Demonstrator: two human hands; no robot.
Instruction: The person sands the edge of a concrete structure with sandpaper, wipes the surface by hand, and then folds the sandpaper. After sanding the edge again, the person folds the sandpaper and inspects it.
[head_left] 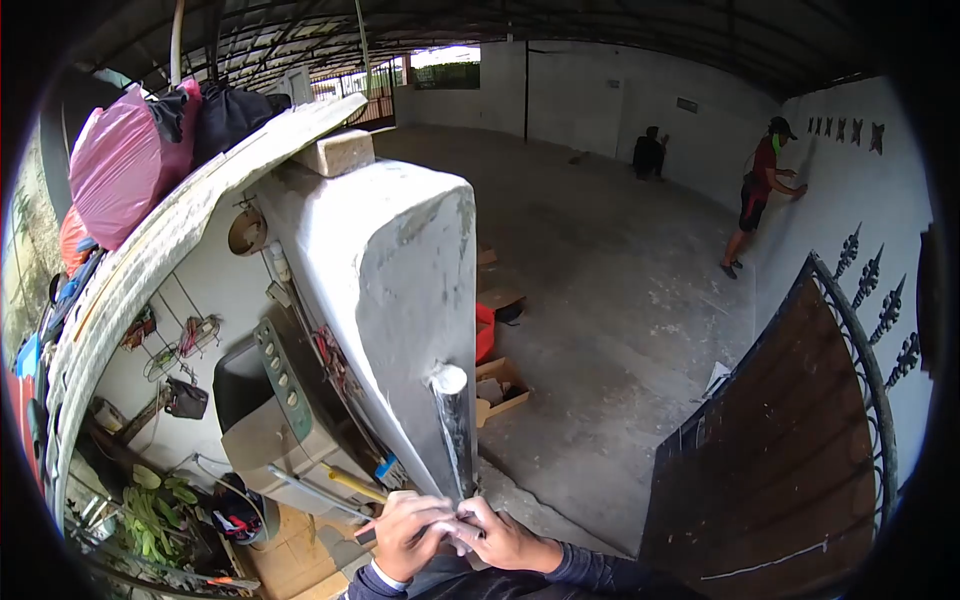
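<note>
My left hand and my right hand meet low in front of me, fingers curled and pressed together. From the outer side of my left hand sticks out the end of a small flat brown piece; the rest is hidden in the fist. What my right fingertips pinch, I cannot tell. Directly beyond both hands a metal pipe with a whitish top runs along the end of a white plastered wall.
A washing machine and a potted plant are on the left. Pink plastic bags and a block lie on top. Cardboard boxes sit on the floor. A dark gate stands right; two people work at far walls.
</note>
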